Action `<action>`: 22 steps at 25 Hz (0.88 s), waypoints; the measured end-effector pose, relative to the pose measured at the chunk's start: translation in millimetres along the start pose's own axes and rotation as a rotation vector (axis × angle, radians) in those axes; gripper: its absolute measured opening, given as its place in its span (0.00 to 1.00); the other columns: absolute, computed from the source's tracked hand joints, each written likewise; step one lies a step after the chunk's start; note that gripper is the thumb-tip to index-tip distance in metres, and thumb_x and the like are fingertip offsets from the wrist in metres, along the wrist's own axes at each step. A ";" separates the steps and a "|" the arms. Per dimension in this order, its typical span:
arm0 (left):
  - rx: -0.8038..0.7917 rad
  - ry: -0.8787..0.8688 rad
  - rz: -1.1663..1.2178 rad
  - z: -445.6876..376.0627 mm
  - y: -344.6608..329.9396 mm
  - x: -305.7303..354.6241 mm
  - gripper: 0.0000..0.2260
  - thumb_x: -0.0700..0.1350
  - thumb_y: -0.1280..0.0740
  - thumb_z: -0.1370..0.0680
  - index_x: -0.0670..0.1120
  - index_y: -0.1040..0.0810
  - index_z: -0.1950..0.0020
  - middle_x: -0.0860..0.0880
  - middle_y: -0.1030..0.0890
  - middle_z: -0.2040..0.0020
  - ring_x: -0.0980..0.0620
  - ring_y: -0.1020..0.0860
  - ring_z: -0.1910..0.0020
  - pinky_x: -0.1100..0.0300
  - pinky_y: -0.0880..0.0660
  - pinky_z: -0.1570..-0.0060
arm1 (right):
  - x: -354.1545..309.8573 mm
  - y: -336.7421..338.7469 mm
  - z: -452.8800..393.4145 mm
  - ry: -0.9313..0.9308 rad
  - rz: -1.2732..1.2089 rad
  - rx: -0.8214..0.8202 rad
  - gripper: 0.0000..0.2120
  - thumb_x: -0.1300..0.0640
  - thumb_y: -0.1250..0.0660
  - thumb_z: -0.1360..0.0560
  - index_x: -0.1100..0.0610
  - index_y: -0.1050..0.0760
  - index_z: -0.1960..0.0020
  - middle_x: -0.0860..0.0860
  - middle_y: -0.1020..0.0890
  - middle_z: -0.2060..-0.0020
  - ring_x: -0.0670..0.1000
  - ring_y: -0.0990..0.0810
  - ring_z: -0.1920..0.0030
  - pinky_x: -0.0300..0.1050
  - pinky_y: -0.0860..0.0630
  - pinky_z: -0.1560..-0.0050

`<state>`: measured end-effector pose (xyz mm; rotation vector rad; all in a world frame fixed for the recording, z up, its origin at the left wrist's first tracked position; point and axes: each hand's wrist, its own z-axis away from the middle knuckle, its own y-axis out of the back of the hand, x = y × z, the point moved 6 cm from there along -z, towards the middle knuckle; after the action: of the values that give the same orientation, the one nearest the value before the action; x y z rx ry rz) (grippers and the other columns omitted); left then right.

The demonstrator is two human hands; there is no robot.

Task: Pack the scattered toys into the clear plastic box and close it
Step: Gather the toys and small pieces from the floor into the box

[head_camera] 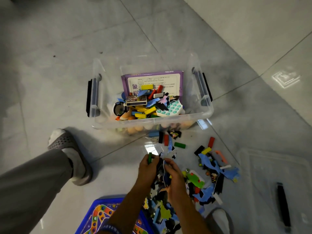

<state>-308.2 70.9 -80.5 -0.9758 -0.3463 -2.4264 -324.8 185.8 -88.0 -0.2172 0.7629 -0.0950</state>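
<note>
The clear plastic box (205,114) stands open on the floor ahead of me, partly filled with coloured blocks, a purple booklet (181,76) and a teal-dotted pop toy (168,109). Just in front of it, my left hand (148,169) grips a green block (149,157) together with dark puzzle pieces. My right hand (173,176) holds a bunch of flat blue and black puzzle pieces (164,174) against the left one. More scattered toys (211,168) lie on the floor to the right. The clear lid (253,166) lies at the far right.
A blue board-game mat (101,215) lies under my forearms at the bottom. My left leg and grey slipper (67,146) are to the left of the box; another slipper (217,215) shows at lower right. Loose blocks (179,145) sit near the box's front wall.
</note>
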 end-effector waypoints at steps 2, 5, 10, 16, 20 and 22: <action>0.010 -0.017 0.029 19.2 8.2 7.3 0.06 0.47 0.34 0.22 0.45 0.22 0.55 0.40 0.19 0.58 0.46 0.20 0.61 0.53 0.24 0.60 | -8.0 -6.2 21.1 0.028 0.032 -0.019 0.07 0.61 0.36 0.23 0.56 0.20 0.48 0.61 0.17 0.50 0.61 0.18 0.54 0.49 0.21 0.61; 0.011 -0.094 0.122 48.9 15.5 49.4 0.06 0.46 0.35 0.22 0.44 0.21 0.53 0.39 0.18 0.56 0.44 0.19 0.59 0.53 0.22 0.60 | -42.7 -30.1 44.5 0.127 0.040 -0.080 0.09 0.63 0.37 0.23 0.54 0.19 0.51 0.60 0.17 0.49 0.60 0.18 0.50 0.50 0.22 0.56; 0.024 -0.367 0.255 83.2 29.5 201.4 0.05 0.44 0.38 0.20 0.46 0.23 0.52 0.46 0.20 0.63 0.51 0.22 0.66 0.61 0.26 0.70 | -171.6 -117.7 62.3 0.295 0.061 -0.240 0.09 0.60 0.35 0.25 0.51 0.19 0.48 0.56 0.16 0.51 0.55 0.19 0.58 0.47 0.24 0.64; 0.110 -0.247 0.110 53.9 52.1 312.6 0.17 0.53 0.39 0.24 0.40 0.24 0.48 0.40 0.22 0.53 0.44 0.26 0.62 0.57 0.28 0.62 | -290.2 -171.6 33.5 0.338 0.676 -0.167 0.27 0.38 0.47 0.22 0.52 0.37 0.28 0.56 0.32 0.30 0.59 0.30 0.34 0.56 0.32 0.37; 0.299 -0.371 0.046 64.7 57.8 240.9 0.14 0.47 0.39 0.21 0.42 0.24 0.40 0.42 0.22 0.45 0.47 0.24 0.50 0.55 0.27 0.49 | -267.5 -99.2 29.3 0.451 0.868 0.027 0.18 0.45 0.48 0.19 0.55 0.26 0.42 0.58 0.22 0.40 0.55 0.22 0.47 0.50 0.25 0.47; 0.367 -0.470 0.094 73.8 55.0 188.6 0.11 0.45 0.38 0.21 0.45 0.25 0.40 0.46 0.23 0.44 0.50 0.24 0.47 0.56 0.25 0.48 | -228.3 -34.9 20.4 0.409 0.654 0.197 0.12 0.50 0.44 0.20 0.54 0.25 0.54 0.59 0.18 0.52 0.54 0.19 0.60 0.52 0.20 0.58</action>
<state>-353.2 -12.1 107.0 -1.3414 -0.8522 -1.9318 -475.3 192.5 88.3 0.2539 1.1904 0.4166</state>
